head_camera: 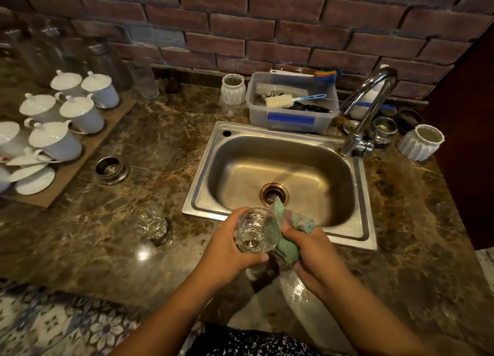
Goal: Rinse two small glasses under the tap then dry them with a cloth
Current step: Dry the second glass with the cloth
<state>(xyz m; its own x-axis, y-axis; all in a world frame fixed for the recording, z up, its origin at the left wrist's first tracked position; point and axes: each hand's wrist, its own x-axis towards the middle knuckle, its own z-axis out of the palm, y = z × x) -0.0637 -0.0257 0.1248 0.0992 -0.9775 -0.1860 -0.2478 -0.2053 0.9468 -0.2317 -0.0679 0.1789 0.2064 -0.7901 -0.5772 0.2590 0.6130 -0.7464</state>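
Observation:
My left hand (pixel 227 248) grips a small clear glass (pixel 254 230) tilted on its side, just in front of the sink's near rim. My right hand (pixel 312 259) holds a green cloth (pixel 288 238) bunched against the glass's mouth and side. A second small clear glass (pixel 151 223) stands mouth down on the marble counter to the left of my hands. The chrome tap (pixel 366 109) rises at the sink's back right corner; no water stream shows.
The steel sink (pixel 267 139) has a brass drain (pixel 274 194). Behind it sits a plastic tub of brushes (pixel 291 104). White lidded cups (pixel 66 115) fill a board at left. A white ribbed pot (pixel 421 141) and a metal ring (pixel 111 168) stand on the counter.

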